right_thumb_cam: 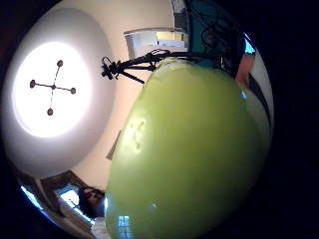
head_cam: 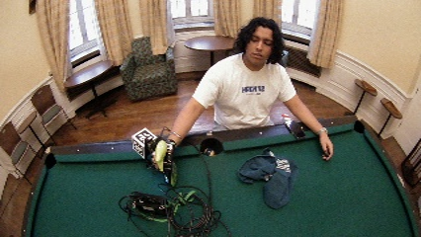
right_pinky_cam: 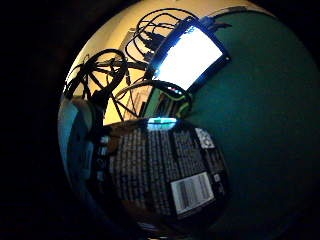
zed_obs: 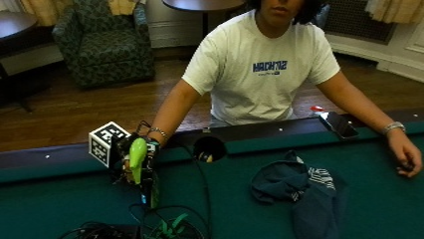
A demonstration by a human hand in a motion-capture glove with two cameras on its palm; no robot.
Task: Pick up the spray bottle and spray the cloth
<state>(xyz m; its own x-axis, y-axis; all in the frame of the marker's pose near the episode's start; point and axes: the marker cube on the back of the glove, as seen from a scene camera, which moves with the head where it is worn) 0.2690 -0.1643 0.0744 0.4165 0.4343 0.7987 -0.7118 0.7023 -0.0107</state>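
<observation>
While a green-felted pool table [zed_obs: 371, 209] is leaned over by a person in a white T-shirt, a lime-green spray bottle [zed_obs: 138, 158] is gripped in the gloved right hand [zed_obs: 132, 160], fingers curled round its body. The bottle is held upright just above the felt near the table's rail [zed_obs: 265, 130], beside a side pocket [zed_obs: 209, 148]. A dark blue cloth [zed_obs: 299, 191] lies crumpled on the felt, well apart from the bottle. The bare hand [zed_obs: 405, 160] rests on the felt at the far side. A phone [zed_obs: 338, 124] sits on the rail. Tangled cables [head_cam: 172, 210] are seen on the felt near the bottle. The bottle's black printed label [right_pinky_cam: 160, 170] is seen close to the palm.
</observation>
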